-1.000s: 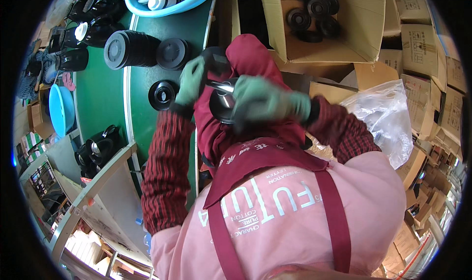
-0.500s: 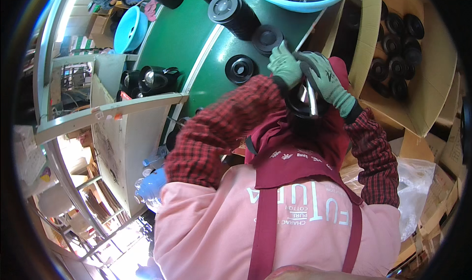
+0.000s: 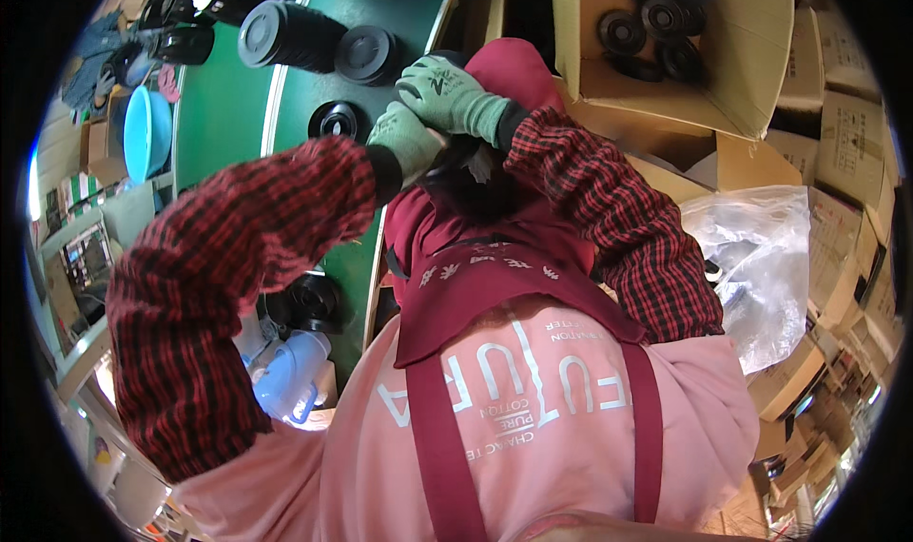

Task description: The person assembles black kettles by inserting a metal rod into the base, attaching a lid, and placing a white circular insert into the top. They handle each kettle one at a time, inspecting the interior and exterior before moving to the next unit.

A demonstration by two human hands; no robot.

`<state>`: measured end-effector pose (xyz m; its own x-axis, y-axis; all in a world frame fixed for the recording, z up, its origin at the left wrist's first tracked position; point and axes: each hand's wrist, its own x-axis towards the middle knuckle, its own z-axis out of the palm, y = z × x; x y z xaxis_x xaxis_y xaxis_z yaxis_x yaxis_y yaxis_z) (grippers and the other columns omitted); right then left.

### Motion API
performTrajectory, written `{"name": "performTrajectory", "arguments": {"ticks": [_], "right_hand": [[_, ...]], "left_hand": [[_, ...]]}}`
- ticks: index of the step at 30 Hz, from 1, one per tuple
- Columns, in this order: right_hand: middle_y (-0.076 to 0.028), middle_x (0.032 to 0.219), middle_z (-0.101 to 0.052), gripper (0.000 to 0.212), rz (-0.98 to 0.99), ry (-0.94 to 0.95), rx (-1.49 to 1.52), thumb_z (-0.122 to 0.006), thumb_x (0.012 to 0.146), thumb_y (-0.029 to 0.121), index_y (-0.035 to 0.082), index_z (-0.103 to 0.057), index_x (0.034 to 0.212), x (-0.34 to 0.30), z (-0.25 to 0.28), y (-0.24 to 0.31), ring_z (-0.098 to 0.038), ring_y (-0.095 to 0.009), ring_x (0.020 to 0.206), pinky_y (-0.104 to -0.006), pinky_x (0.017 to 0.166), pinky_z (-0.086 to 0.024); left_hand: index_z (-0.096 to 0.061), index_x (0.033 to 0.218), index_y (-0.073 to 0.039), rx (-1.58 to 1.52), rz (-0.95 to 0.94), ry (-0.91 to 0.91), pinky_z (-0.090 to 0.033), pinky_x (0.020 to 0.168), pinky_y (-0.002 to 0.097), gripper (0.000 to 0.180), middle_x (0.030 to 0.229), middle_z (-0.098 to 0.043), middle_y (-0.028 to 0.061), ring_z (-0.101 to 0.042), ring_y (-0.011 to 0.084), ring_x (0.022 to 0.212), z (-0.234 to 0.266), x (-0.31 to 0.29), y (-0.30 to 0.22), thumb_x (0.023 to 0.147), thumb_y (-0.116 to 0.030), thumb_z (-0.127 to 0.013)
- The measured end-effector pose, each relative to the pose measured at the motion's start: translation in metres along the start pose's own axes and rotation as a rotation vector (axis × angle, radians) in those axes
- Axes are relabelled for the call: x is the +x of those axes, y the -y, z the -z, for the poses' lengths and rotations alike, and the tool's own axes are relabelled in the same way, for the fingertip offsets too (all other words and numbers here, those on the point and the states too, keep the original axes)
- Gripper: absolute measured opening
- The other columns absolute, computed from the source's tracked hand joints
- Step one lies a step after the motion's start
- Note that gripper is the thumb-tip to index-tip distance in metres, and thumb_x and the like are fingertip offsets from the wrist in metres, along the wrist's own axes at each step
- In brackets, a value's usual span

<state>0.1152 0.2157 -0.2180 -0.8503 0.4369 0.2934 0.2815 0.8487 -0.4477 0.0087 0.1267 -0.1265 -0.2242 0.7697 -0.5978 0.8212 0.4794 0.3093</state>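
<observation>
A dark, rounded vessel (image 3: 468, 183) rests in my lap against the maroon apron, tilted and partly hidden by my hands. Its exact kind is hard to make out. My left hand (image 3: 407, 143), in a pale green glove, is closed at its upper end. Over and beside it, my right hand (image 3: 451, 95) is also closed there, its gloved fingers curled and the two hands touching. A black ringed disc (image 3: 338, 121) lies on the green table just left of my hands. Beyond it are a flat black lid (image 3: 366, 55) and a stack of similar black lids (image 3: 285, 34).
The green table (image 3: 217, 95) has a raised pale strip. Black jugs (image 3: 185, 43) stand at its far left, near a blue basin (image 3: 147, 133). On the right, an open carton (image 3: 732, 86) holds several black round parts. Clear plastic wrap (image 3: 761, 266) and more cartons lie nearby.
My view has swung, so the table and carton sit farther left and higher. The shiny metal part between my hands no longer shows. My right hand now overlaps the left.
</observation>
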Motion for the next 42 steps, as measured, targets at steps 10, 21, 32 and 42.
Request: {"name": "performTrajectory", "arguments": {"ticks": [10, 21, 32, 42], "right_hand": [[-0.007, 0.094, -0.076, 0.036, -0.275, -0.064, -0.105, -0.064, 0.097, 0.045, 0.013, -0.079, 0.093, -0.029, 0.042, 0.015, -0.065, -0.024, 0.105, -0.045, 0.092, -0.045], [-0.01, 0.091, -0.072, 0.043, -0.4, -0.023, -0.264, -0.06, 0.102, 0.055, 0.013, -0.07, 0.096, -0.042, 0.078, 0.046, -0.069, -0.028, 0.087, -0.0448, 0.085, -0.047], [-0.019, 0.118, -0.073, 0.04, -0.834, -0.098, -0.096, -0.066, 0.1, 0.046, 0.01, -0.066, 0.12, 0.025, -0.013, -0.112, -0.07, -0.042, 0.109, -0.054, 0.095, -0.055], [-0.023, 0.132, -0.063, 0.048, -0.715, -0.055, -0.147, -0.067, 0.104, 0.034, 0.006, -0.058, 0.142, 0.084, -0.037, -0.093, -0.065, -0.042, 0.118, -0.046, 0.104, -0.053]], "left_hand": [[-0.059, 0.121, -0.003, -0.031, -0.461, -0.072, -0.054, 0.091, 0.0546, 0.029, 0.115, -0.068, 0.0243, -0.065, 0.0497, 0.108, 0.009, -0.012, 0.021, 0.093, -0.01, -0.065], [-0.062, 0.126, -0.011, 0.115, -0.949, -0.081, -0.059, 0.09, 0.0469, 0.044, 0.115, -0.067, 0.012, -0.067, 0.0368, 0.112, 0.033, 0.034, 0.05, 0.083, -0.007, -0.069], [-0.05, 0.157, -0.011, -0.543, -0.792, -0.158, -0.036, 0.127, 0.0535, 0.107, 0.168, -0.035, 0.0262, -0.033, 0.0444, 0.158, -0.044, -0.023, 0.062, 0.066, -0.034, -0.103], [-0.053, 0.146, -0.01, -1.131, -0.571, -0.762, -0.044, 0.121, 0.051, 0.093, 0.166, -0.041, 0.0207, -0.046, 0.0357, 0.151, -0.048, -0.091, 0.119, 0.071, -0.032, -0.102]]}}
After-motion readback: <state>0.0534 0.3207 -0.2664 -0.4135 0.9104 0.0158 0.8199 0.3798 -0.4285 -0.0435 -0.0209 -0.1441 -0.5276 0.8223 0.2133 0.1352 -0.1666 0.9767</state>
